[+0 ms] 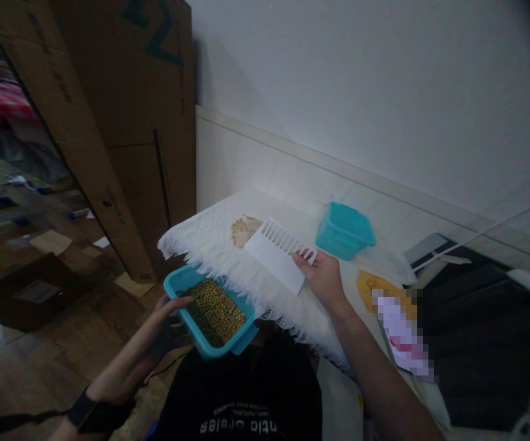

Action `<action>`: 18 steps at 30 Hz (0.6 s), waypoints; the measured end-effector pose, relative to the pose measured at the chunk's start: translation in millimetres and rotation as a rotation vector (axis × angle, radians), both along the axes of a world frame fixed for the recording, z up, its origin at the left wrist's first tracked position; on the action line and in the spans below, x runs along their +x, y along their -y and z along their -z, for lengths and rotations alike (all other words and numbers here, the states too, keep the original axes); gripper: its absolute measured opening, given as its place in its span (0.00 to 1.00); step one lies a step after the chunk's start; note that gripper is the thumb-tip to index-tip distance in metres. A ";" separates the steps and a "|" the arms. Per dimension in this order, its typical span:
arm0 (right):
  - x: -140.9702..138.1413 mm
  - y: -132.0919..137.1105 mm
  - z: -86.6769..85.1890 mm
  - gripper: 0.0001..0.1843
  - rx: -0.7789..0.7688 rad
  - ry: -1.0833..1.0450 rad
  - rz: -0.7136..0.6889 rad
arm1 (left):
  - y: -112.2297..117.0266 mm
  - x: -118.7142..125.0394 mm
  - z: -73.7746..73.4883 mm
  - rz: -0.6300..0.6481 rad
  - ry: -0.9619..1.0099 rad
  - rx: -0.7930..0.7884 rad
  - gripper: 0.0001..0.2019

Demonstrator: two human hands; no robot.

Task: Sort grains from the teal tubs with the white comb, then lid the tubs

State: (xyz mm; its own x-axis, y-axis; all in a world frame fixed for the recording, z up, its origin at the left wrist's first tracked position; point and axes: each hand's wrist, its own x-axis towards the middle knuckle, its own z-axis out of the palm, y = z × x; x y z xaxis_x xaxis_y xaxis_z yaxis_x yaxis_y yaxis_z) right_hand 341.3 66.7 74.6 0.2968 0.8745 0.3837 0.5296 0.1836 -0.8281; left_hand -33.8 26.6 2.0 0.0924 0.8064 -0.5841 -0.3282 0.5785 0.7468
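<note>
A flat white plastic scraper with a row of slots along one edge [275, 260] sits at the centre of the frame, one end beside a loose patch of small tan beans [243, 233]. The right hand [324, 275] pinches its slotted corner, thumb on top; from here I can't tell whether the scraper touches the cloth.

Down to the lower left of centre, the left hand [161, 327] holds a rectangular blue plastic tub [203, 346], thumb hooked over the rim and onto the yellowish-green beans [216, 306] inside. The tub is just below the fringe of the white lace-patterned cloth [205, 245] that carries the scattered beans.

Behind the right hand, on the cloth's far side, stands a second blue plastic tub [338, 242]. Right of that I see a crumpled clear plastic bag [391, 263], something orange-yellow [366, 286] and a blurred-out pale packet [400, 331].

A tall brown cardboard box [145, 98] fills the upper left, next to the pale wall [361, 79].
</note>
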 end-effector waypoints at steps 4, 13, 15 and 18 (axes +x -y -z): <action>28.2 -13.5 3.5 0.27 -0.026 -0.038 0.035 | 1.7 2.9 -4.2 -0.004 -0.013 0.004 0.35; 64.3 -30.8 -5.8 0.32 0.060 -0.171 0.063 | 7.2 10.8 -6.9 -0.003 -0.043 0.012 0.33; 64.5 -36.6 -6.3 0.29 0.113 -0.113 0.135 | 8.2 12.4 -5.6 0.019 -0.045 0.005 0.33; 56.0 -46.1 -3.1 0.24 0.082 0.045 0.222 | 11.2 17.8 -6.1 0.041 -0.044 -0.010 0.36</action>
